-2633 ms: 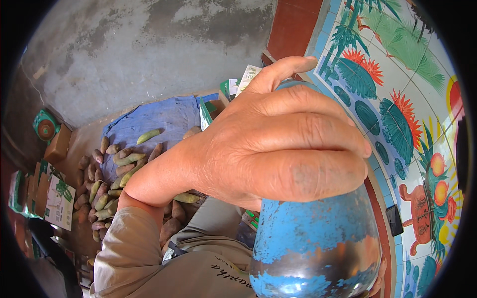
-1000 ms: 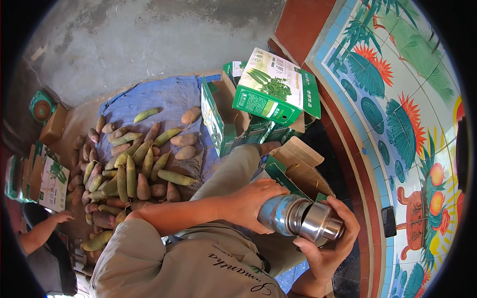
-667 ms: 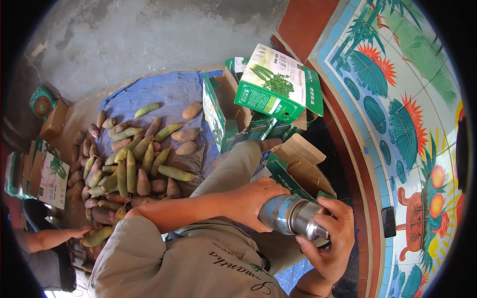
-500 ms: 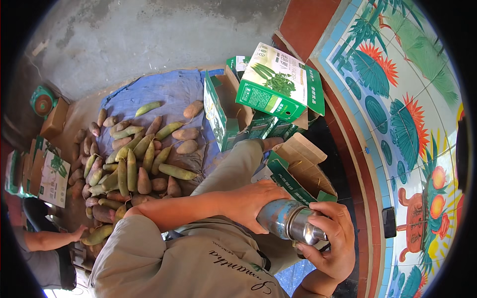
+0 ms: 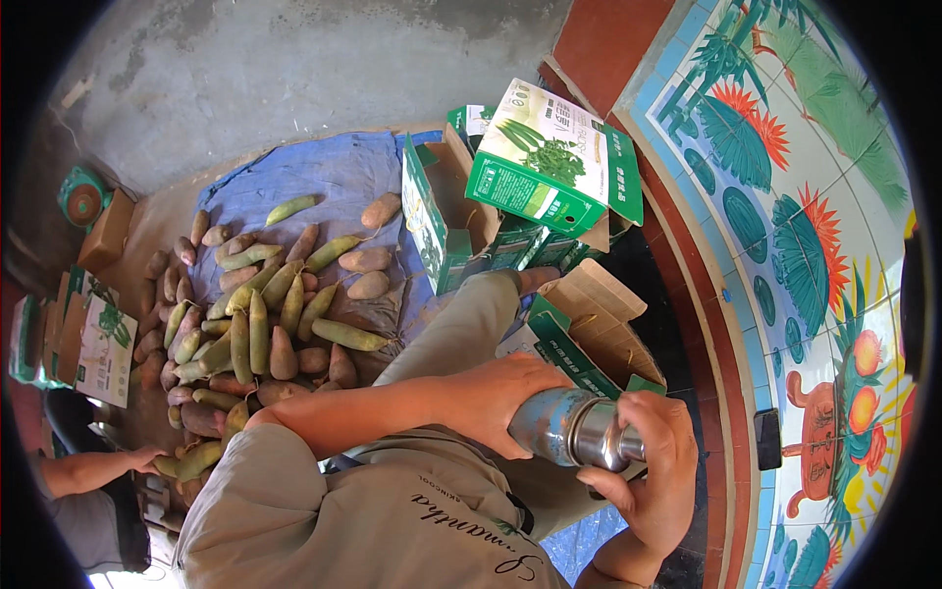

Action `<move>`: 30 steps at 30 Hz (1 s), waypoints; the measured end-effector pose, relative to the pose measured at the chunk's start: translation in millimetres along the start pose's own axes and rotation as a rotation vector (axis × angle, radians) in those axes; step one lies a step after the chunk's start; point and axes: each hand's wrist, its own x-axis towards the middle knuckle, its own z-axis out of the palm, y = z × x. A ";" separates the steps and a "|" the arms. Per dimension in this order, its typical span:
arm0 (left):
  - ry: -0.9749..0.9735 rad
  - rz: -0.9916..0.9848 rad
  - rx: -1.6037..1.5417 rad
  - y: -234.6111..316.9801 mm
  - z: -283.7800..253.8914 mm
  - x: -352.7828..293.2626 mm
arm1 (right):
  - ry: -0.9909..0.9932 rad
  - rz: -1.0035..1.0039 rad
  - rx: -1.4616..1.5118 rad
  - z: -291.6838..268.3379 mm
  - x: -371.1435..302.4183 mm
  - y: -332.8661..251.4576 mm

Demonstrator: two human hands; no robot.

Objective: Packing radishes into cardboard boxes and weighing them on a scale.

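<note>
Above the lap (image 5: 561, 499), the left hand (image 5: 505, 401) is clasping a blue flask (image 5: 543, 422), hiding its base, the right hand (image 5: 664, 471) is gripping its steel cap (image 5: 599, 438), and root vegetables (image 5: 258, 334) are crossing the left edge of the blue sheet (image 5: 339, 167).

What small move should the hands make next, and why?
Perhaps turn the silver cap with the right hand: it curls around the cap on the end of the blue bottle, while the left hand steadies the bottle. Whether the cap is tight, I cannot tell.
</note>
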 end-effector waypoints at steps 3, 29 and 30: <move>0.092 -0.025 0.163 -1.9 2.1 0.1 | 0.060 0.123 -0.142 8.5 -0.5 -2.0; 0.148 0.023 0.010 -16.1 15.5 -1.3 | 0.049 0.093 0.036 12.1 -0.2 7.7; 0.147 0.022 0.008 -16.4 16.6 -1.4 | 0.022 0.206 0.010 12.4 0.3 3.5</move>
